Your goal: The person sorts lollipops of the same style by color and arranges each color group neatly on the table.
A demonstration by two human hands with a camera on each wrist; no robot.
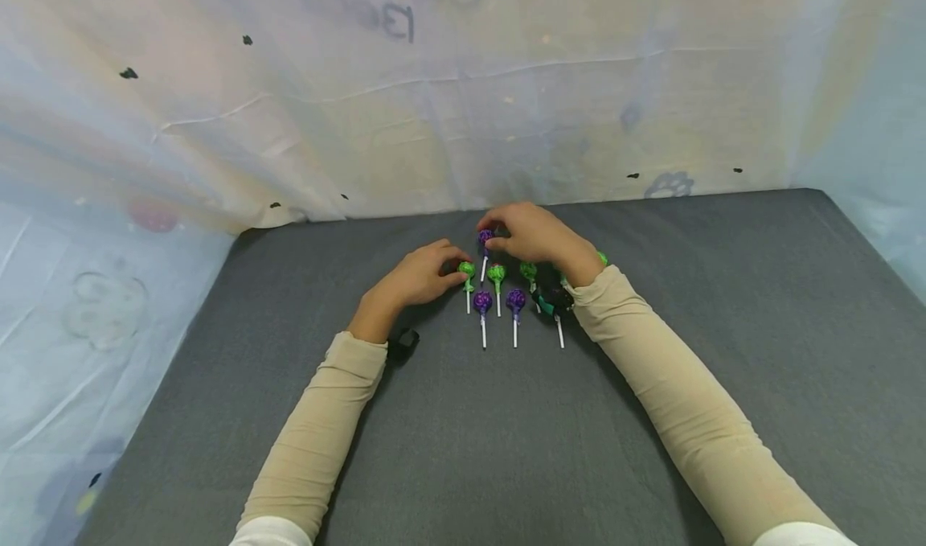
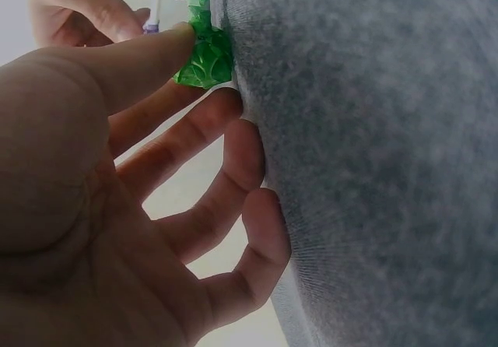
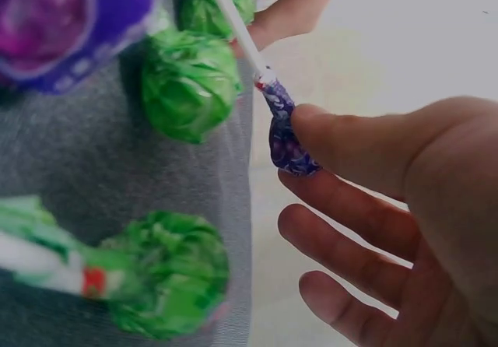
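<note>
Only the right wrist view shows thumb (image 3: 350, 141) pinching purple lollipop (image 3: 286, 141).

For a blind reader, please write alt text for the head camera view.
Two hands in beige sleeves arrange lollipops on a grey surface. The right hand pinches a purple lollipop at the far end; the left hand pinches a green lollipop. More green and purple ones lie between them.

Grey mat (image 1: 651, 417) open left, right and near side — lollipop cluster (image 1: 499, 293) and draped sheet (image 1: 434, 104) block far side.
</note>
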